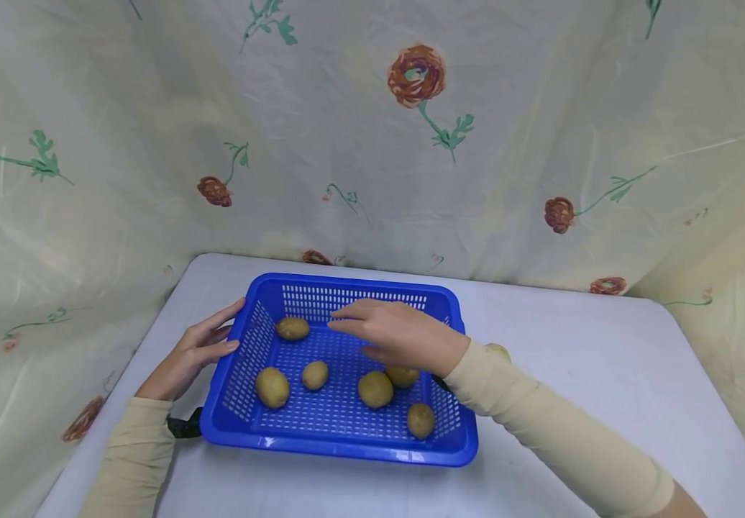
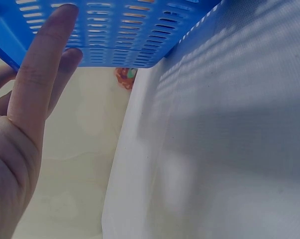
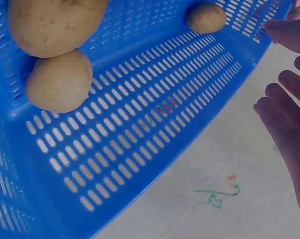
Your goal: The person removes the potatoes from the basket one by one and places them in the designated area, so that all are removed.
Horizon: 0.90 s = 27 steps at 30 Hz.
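A blue plastic basket (image 1: 340, 450) with slotted walls stands on the table, several potatoes (image 1: 272, 388) lying loose on its floor. My left hand (image 1: 193, 354) is at the basket's left side, its fairly straight fingers against the outer wall; the left wrist view shows the fingers (image 2: 38, 74) there. Above the basket hovers my right hand (image 1: 395, 332), fingers stretched to the left and nothing held. It covers part of the basket's back right area. In the right wrist view, two potatoes (image 3: 60, 82) touch in a corner and another potato (image 3: 206, 18) lies apart.
Beyond the basket's right side, another potato (image 1: 497, 351) shows partly behind my right sleeve (image 1: 541, 403). The white-covered table (image 1: 579, 345) extends to the right. Floral curtain cloth (image 1: 346, 129) hangs behind and at the sides. Dark straps (image 1: 185, 426) sit at the wrists.
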Each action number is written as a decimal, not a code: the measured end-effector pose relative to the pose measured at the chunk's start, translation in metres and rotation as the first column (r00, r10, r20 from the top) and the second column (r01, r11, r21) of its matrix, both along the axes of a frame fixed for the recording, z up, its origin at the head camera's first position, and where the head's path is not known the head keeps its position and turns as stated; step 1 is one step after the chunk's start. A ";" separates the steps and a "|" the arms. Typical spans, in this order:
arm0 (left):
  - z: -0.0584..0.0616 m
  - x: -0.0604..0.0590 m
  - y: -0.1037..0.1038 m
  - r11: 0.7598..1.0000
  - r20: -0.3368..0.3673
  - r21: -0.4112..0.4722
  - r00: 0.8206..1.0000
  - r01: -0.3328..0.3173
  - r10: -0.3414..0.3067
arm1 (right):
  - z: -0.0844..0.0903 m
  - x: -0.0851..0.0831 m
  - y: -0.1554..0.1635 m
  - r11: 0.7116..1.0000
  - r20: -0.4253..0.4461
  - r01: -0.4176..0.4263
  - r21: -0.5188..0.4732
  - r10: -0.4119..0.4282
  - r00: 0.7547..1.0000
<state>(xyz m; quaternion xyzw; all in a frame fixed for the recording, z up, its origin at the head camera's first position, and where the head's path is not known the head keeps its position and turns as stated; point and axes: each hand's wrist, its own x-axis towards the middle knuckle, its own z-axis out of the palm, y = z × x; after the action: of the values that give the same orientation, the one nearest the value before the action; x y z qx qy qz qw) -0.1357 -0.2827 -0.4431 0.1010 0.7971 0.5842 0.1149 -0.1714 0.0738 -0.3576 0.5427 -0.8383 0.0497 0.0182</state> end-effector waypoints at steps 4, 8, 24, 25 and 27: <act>0.000 0.000 0.000 1.000 0.004 -0.004 1.000 -0.002 0.002 | -0.003 -0.002 -0.008 1.000 -0.049 -0.012 0.020 0.013 0.999; 0.000 0.000 0.000 1.000 0.005 -0.008 1.000 -0.005 0.005 | -0.005 -0.003 -0.017 0.999 -0.098 -0.018 0.047 0.022 0.995; 0.000 -0.001 -0.002 1.000 0.012 0.001 1.000 0.000 0.000 | -0.026 -0.013 -0.051 0.995 -0.178 -0.073 0.067 0.084 0.981; -0.001 -0.002 -0.002 1.000 0.011 0.003 1.000 0.002 -0.002 | -0.028 -0.013 -0.053 0.995 -0.176 -0.069 0.073 0.081 0.981; -0.002 -0.002 -0.002 1.000 0.007 0.005 1.000 0.004 -0.004 | -0.030 -0.014 -0.057 0.994 -0.173 -0.064 0.085 0.078 0.982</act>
<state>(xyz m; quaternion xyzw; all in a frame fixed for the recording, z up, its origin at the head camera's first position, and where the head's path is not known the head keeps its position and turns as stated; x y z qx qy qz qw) -0.1374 -0.2850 -0.4449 0.1006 0.7950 0.5863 0.1185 -0.1850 0.0168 -0.3874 0.5746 -0.8149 -0.0309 0.0689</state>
